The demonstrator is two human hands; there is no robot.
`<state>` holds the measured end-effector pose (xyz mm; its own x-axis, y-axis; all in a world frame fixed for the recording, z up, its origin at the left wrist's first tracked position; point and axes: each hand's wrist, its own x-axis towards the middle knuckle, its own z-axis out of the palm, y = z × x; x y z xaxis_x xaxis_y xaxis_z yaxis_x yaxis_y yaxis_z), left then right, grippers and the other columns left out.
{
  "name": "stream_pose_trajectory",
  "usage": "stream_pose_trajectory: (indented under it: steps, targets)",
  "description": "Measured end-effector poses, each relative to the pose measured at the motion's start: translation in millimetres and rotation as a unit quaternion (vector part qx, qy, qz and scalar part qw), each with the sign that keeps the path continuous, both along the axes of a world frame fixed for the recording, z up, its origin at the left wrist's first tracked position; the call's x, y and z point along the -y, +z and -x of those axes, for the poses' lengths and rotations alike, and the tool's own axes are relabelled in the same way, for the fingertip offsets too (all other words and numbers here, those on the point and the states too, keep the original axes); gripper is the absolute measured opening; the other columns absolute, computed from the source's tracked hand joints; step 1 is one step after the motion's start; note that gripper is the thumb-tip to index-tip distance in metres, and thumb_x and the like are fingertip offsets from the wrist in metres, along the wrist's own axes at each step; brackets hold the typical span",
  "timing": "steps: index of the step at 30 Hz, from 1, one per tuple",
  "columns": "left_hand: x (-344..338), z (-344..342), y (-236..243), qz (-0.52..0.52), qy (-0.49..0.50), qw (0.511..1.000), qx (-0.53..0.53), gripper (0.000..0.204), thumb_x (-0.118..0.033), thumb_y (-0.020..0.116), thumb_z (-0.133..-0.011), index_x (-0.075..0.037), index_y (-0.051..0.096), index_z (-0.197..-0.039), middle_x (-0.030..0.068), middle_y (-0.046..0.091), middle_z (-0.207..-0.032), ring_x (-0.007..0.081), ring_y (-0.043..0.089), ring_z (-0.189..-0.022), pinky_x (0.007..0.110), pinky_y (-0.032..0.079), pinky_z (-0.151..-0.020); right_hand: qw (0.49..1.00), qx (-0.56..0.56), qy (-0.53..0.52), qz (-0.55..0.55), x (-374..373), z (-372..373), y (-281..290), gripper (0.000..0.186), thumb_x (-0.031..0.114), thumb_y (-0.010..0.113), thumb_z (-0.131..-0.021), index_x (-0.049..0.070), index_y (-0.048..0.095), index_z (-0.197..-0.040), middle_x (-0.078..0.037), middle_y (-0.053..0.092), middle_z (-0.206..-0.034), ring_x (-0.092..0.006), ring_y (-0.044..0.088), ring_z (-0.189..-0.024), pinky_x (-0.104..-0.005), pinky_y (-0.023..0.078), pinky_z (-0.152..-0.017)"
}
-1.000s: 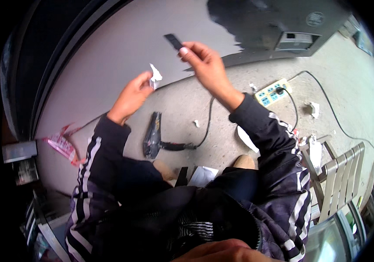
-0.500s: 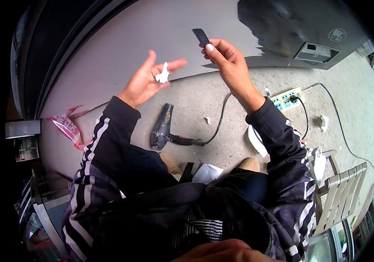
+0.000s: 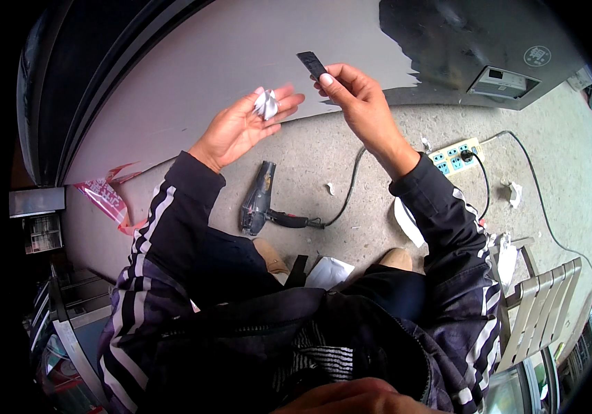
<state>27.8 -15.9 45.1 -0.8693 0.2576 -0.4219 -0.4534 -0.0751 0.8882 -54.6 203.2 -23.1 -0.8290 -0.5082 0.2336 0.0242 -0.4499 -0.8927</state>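
My left hand [image 3: 237, 131] is palm up with its fingers stretched out, slightly smeared by motion. A crumpled white scrap [image 3: 266, 105] rests against its fingers beside the thumb tip; whether it clings or is pinched is unclear. My right hand [image 3: 358, 100] pinches a short flat black strip [image 3: 312, 64] with a slanted end, like a scraper blade, between thumb and fingers. Both hands are raised before a large panel [image 3: 192, 65]. Most of it is pale grey, while a ragged-edged dark area [image 3: 448, 41] covers its right end.
A dark hair dryer [image 3: 260, 200] lies on the concrete floor, its cord running right. Beyond my right forearm is a power strip [image 3: 456, 157] with a plug in it. White scraps [image 3: 514, 194] litter the floor. A slatted stool [image 3: 541, 310] stands right; a red-and-clear plastic bag [image 3: 106, 200] lies left.
My left fingers have moved slightly, and the white scrap has shifted up and right with them. The black strip in my right hand has tilted and moved slightly left and down.
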Motion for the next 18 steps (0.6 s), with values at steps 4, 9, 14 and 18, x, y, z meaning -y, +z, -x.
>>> stream_pose_trajectory:
  steps: [4,9,14,18]
  targets:
    - [3.4,1.6,-1.0,0.09,-0.03,0.995,-0.011,0.068,-0.043,0.047,-0.105,-0.008,0.023,-0.159,0.0165,0.031,-0.161,0.0321,0.031,-0.149,0.045,0.025,-0.12,1.0,0.003,-0.007,-0.02,-1.5,3.2,-3.1,0.026,0.028,0.062,-0.102,0.004,0.067,-0.111,-0.001,0.066,-0.101,-0.0097,0.059,-0.096,-0.0271,0.047,-0.092]
    - [-10.2,-8.3,1.2,0.22,0.019,0.967,-0.128,0.081,-0.017,0.074,-0.09,-0.009,0.029,-0.157,0.0215,0.035,-0.158,0.0313,0.041,-0.142,0.041,0.036,-0.114,1.0,0.004,-0.012,-0.02,-0.5,2.5,-2.6,0.025,0.027,0.062,-0.101,0.004,0.067,-0.11,-0.001,0.066,-0.099,-0.0101,0.06,-0.096,-0.028,0.048,-0.091]
    - [-14.5,-4.3,11.4,0.197,0.033,0.977,-0.071,0.091,-0.017,0.082,-0.083,-0.011,0.03,-0.157,0.0223,0.034,-0.157,0.0325,0.035,-0.145,0.041,0.034,-0.115,1.0,0.003,-0.015,-0.024,-0.3,2.8,-4.2,0.024,0.027,0.063,-0.101,0.005,0.067,-0.11,-0.001,0.066,-0.099,-0.0102,0.06,-0.096,-0.0281,0.049,-0.091]
    - [-16.5,-7.3,14.6,0.311,0.014,0.941,-0.136,0.09,-0.021,0.083,-0.082,-0.014,0.033,-0.156,0.0218,0.035,-0.157,0.0319,0.028,-0.149,0.042,0.027,-0.118,1.0,0.004,-0.013,-0.017,0.0,3.0,-5.0,0.024,0.027,0.063,-0.101,0.005,0.068,-0.11,0.0,0.066,-0.099,-0.0099,0.06,-0.096,-0.0277,0.048,-0.091]
